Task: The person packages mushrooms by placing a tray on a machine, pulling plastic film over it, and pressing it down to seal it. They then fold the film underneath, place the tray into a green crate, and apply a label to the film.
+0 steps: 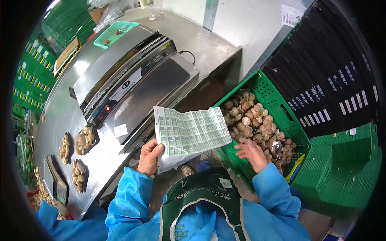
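A sheet of small green-and-white labels (193, 130) is gripped along its left edge by my left hand (150, 157), thumb on top. My right hand (252, 154) is beside the sheet's right side with its fingers apart and nothing in them, over the near edge of a green crate (284, 116). Brown mushrooms (257, 120) fill much of that crate, and a yellow tool (295, 168) lies at its right end. Left of the sheet is a wrapping machine (155, 86) with a dark plate and a red light.
Three black trays of mushrooms (83, 140) sit on the metal table (60, 110) near a scale (58, 182). A green basket (116, 34) is at the back. Black crates (321, 76) stand at the right. A co-worker's blue sleeve (74, 225) shows at lower left.
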A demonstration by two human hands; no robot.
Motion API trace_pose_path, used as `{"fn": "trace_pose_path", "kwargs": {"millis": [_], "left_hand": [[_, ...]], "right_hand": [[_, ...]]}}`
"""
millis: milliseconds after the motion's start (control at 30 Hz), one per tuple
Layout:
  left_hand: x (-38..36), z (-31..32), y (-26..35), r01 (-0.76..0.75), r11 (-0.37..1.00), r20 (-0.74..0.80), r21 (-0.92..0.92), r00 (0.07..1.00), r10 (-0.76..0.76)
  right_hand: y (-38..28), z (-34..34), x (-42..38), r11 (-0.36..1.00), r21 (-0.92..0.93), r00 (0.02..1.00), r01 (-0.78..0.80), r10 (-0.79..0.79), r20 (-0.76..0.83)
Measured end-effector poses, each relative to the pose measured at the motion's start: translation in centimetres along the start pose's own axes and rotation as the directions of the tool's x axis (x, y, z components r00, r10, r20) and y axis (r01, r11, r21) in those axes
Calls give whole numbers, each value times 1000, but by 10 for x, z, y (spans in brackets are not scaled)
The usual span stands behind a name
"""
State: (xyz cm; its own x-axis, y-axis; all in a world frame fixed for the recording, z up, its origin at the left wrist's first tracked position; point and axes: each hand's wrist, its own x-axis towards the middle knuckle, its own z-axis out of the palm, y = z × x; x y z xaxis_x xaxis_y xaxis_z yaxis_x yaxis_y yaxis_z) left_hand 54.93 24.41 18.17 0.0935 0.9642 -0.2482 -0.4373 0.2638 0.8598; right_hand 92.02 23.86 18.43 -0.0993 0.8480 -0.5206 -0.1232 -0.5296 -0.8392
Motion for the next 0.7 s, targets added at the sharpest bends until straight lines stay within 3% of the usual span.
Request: {"fn": "trace_pose_path", "kwargs": {"millis": [67, 133, 167, 233, 367, 433, 467, 533, 567, 633, 700], "left_hand": [[-1, -1, 0, 3, 1000, 12, 7, 1000, -3], [-3, -3, -1, 3, 1000, 22, 15, 1000, -3], [-4, -3, -1, -6, 1000, 18, 28, 1000, 5], [-5, -4, -1, -18, 999, 18, 43, 1000, 17], [-10, -5, -1, -45, 999, -15, 30, 999, 46], [-11, -4, -1, -63, 998, -24, 4, 998, 63], [-13, -3, -1, -82, 996, -29, -28, 996, 81], [-15, 0, -1, -108, 992, -36, -59, 994, 106], [-16, 1, 1, -148, 986, -40, -81, 989, 145], [-16, 1, 4, -197, 975, -56, -99, 980, 192], [-17, 1, 11, -239, 970, -92, -43, 968, 234]], "right_hand": [[2, 5, 16, 1000, -9, 998, -9, 8, -58], [1, 8, 34, 985, -168, 990, 47, -69, -125], [0, 8, 43, 985, -163, 989, 50, -72, -130], [-2, 9, 58, 946, -325, 999, -16, 5, -34], [3, 15, 70, 934, -351, 997, -62, 40, -67], [19, 15, 80, 891, -444, 987, 100, -144, -68], [18, 16, 80, 890, -445, 987, 102, -146, -66], [10, 22, 76, 993, -79, 996, 83, -83, -7], [1, 25, 73, 992, -82, 995, 97, -97, 0], [-10, 26, 62, 988, 157, 995, 7, -22, 99], [-18, 31, 56, 968, 242, 995, 69, -83, 50]]}}
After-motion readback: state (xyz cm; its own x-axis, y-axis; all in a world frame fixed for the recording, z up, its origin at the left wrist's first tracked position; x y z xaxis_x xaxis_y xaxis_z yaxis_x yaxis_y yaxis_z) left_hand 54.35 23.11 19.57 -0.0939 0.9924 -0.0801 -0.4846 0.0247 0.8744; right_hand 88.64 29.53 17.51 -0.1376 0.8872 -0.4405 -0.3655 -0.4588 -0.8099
